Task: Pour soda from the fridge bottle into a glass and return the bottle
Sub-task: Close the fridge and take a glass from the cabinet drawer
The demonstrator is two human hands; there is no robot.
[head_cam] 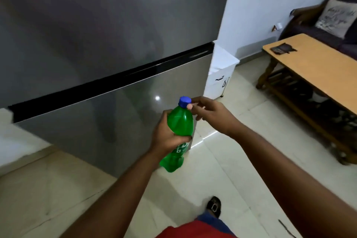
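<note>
A green plastic soda bottle (179, 125) with a blue cap (184, 101) is held upright in front of the grey fridge (96, 44), whose doors are closed. My left hand (164, 137) grips the bottle around its middle, over the label. My right hand (208, 112) is at the top, with thumb and forefinger touching the blue cap. No glass is in view.
A wooden table (313, 63) with a dark flat object on it stands to the right, with a sofa and cushion (336, 17) behind it. A white unit (220, 75) stands beside the fridge. Pale tiled floor lies below, and my foot (214, 206) is near the bottom.
</note>
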